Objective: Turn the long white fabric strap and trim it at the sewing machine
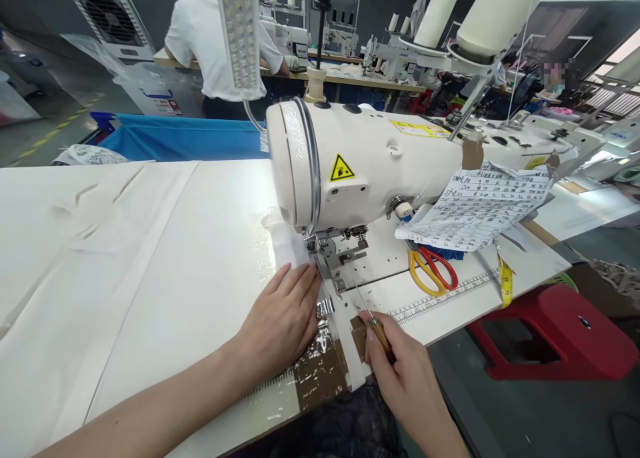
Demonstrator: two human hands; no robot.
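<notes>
My left hand (283,315) lies flat with fingers stretched toward the needle area of a white sewing machine (370,158). Under its fingertips is white fabric (285,243), part of which shows beyond the hand. A narrow white strip (349,341) runs from the presser foot down to the table's front edge, between both hands. In my right hand (405,371) is an awl (381,338), its wooden handle gripped by the fingers and its thin metal point angled up toward the machine bed. Brown tape (320,378) covers the table edge beneath the strip.
Scissors (434,271) with yellow and red handles lie right of the needle, near handwritten paper (483,205) on the machine. A yellow tape measure (506,281) hangs at the edge. A red stool (560,331) stands right, a blue bin (190,138) behind. A person in white (200,38) works beyond.
</notes>
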